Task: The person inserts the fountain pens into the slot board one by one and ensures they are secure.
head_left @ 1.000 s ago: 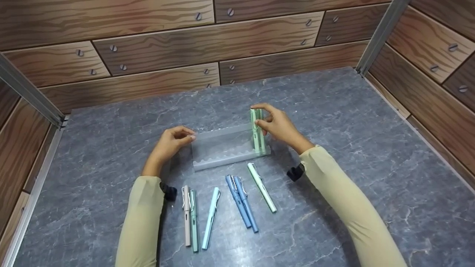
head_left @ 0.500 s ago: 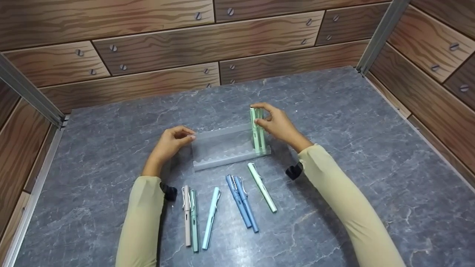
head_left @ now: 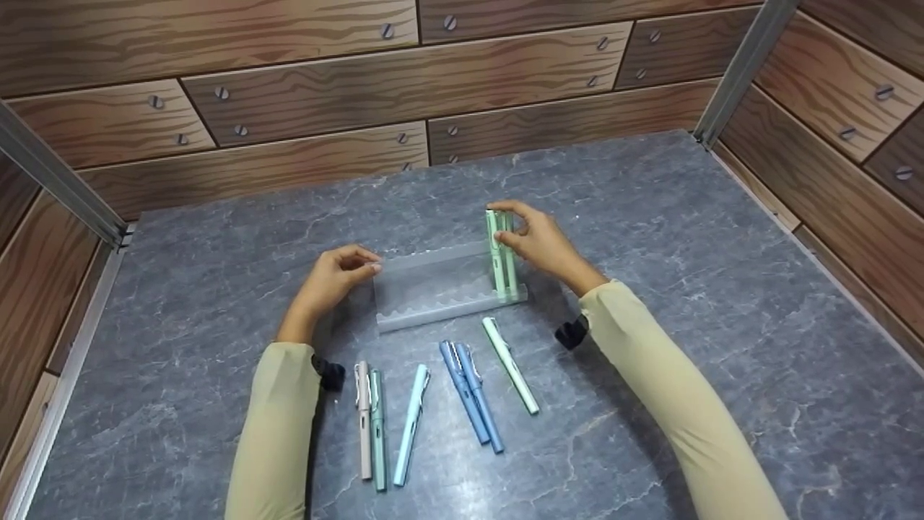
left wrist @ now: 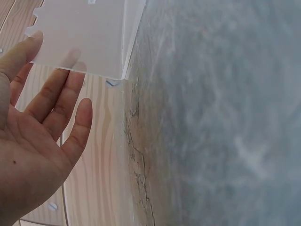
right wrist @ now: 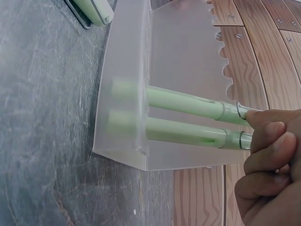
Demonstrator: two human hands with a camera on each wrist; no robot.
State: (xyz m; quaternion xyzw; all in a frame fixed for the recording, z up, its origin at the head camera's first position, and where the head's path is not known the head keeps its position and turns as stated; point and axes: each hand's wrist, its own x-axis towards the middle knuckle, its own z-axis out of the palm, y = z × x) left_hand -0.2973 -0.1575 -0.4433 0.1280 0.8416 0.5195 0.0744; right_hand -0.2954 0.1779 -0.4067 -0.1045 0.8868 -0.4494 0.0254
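Observation:
A frosted clear pen stand (head_left: 433,285) with a notched top edge stands on the grey marbled table. Two light green pens stand upright side by side at its right end, their lower ends in the front ledge. My right hand (head_left: 550,249) pinches the upper part of the inner pen (head_left: 497,269), with a finger at its top. Just beside it is the outer pen (right wrist: 186,133), its cap partly hidden by the fingers. At the other end, my left hand (head_left: 326,285) holds the stand's upper left corner, thumb in front and fingers (left wrist: 70,60) showing through from behind.
Nearer the front lie a beige pen (head_left: 363,426), a dark green pen (head_left: 377,437), a light blue pen (head_left: 411,426), two blue pens (head_left: 465,393) and a light green pen (head_left: 510,367). Wood-patterned walls (head_left: 404,83) enclose the table at the back and sides.
Hardly anything differs. My right forearm has shifted very slightly; both hands keep their holds, and the stand and loose pens lie where they were.

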